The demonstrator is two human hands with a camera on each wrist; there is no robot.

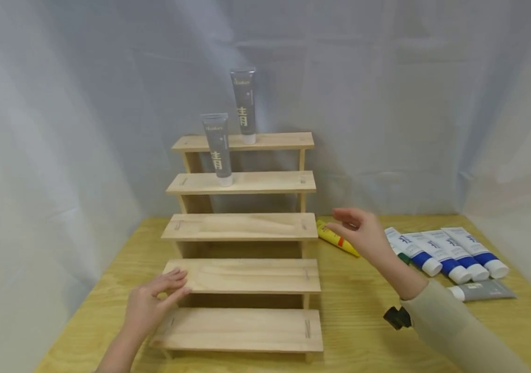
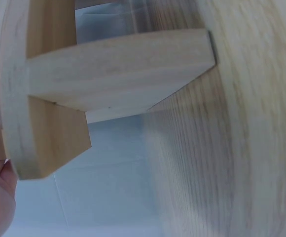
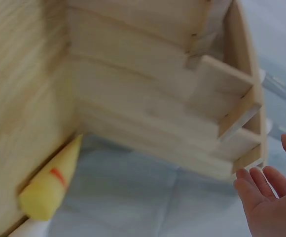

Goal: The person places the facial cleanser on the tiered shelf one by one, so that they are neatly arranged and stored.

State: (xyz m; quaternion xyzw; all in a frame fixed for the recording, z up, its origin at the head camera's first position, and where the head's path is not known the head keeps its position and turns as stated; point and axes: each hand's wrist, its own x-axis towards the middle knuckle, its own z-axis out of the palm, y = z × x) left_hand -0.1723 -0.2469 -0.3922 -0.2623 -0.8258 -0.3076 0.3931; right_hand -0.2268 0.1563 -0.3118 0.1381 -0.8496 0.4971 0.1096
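A five-step wooden display stand (image 1: pixel 246 329) stands on the table, its steps rising toward the back. My left hand (image 1: pixel 151 303) rests on the left end of the second-lowest step, fingers on top and thumb by the front edge. One grey squeeze tube (image 1: pixel 218 150) stands cap down on the second step from the top. Another grey tube (image 1: pixel 245 106) stands the same way on the top step. My right hand (image 1: pixel 363 235) hovers right of the stand with fingers bent and nothing in them. A yellow tube (image 1: pixel 346 246) lies close by it, also low in the right wrist view (image 3: pixel 49 190).
Several white tubes with blue bands (image 1: pixel 451 254) lie side by side at the table's right. A grey tube (image 1: pixel 486 291) lies before them. Something dark green (image 1: pixel 403 258) shows partly behind my right wrist. Grey-white cloth (image 1: pixel 386 103) hangs behind the table (image 1: pixel 358 331).
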